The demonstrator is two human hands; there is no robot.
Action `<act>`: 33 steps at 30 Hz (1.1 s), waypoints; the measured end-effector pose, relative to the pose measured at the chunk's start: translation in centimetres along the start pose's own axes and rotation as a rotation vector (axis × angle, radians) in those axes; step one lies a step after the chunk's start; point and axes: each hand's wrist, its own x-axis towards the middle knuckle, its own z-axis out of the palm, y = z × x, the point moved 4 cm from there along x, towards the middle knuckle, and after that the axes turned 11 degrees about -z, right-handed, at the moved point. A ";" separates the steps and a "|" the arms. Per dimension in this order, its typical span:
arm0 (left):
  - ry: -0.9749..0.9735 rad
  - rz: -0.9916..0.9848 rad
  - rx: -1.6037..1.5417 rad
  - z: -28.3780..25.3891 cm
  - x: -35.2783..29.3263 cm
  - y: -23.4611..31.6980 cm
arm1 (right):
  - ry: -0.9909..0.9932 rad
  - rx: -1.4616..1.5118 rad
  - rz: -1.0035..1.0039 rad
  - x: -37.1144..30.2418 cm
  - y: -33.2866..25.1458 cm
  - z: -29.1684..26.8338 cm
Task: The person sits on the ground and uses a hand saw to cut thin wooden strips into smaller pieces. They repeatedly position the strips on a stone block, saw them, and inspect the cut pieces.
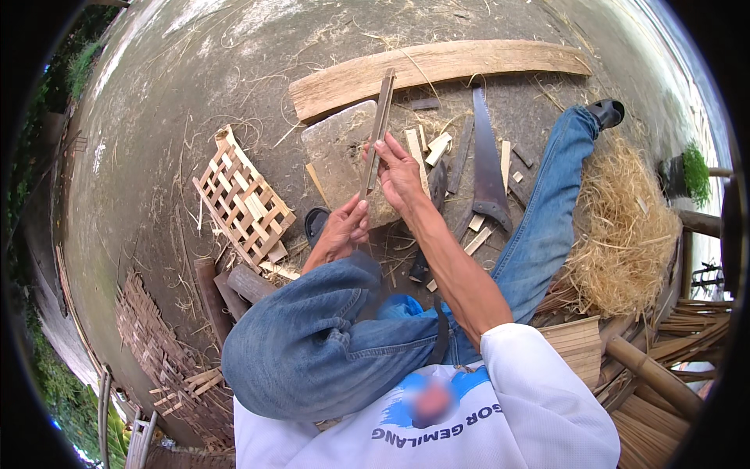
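Note:
A narrow brown bamboo strip (382,109) stands out away from me, its far end above a long wooden plank. My right hand (400,177) is closed round its middle part. At the near end my left hand (342,230) pinches the strip between thumb and fingers. Under the strip lies a flat, pale block (340,141). To the right of my hands, a handsaw (488,160) rests on the ground with its handle toward me. Beside it, a dark knife-like tool (437,186) lies partly behind my right forearm.
The long plank (453,64) lies crosswise at the far side. A woven bamboo panel (245,202) is at the left, with cut bamboo tubes (248,284) nearer. Pale offcuts (439,148) are scattered around the saw. A heap of shavings (621,227) sits right of my outstretched leg.

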 end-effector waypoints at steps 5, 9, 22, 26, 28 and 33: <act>0.031 0.008 0.011 -0.3 0.1 -0.1 | -0.024 0.029 0.018 -0.2 -0.1 0.4; 0.035 0.034 0.050 -1.0 0.6 -0.3 | -0.060 0.070 0.043 0.0 -0.2 0.4; 0.027 0.045 0.069 -0.9 0.6 -0.3 | -0.082 0.136 0.074 -0.3 -0.5 0.6; 0.040 0.034 0.074 -0.7 0.5 -0.2 | -0.083 0.138 0.078 -0.3 -0.3 0.3; 0.033 0.030 0.075 -0.9 0.5 -0.2 | -0.079 0.134 0.084 -0.2 -0.3 0.4; 0.034 0.056 0.062 -1.0 0.7 -0.3 | -0.069 0.145 0.071 -0.2 -0.2 0.4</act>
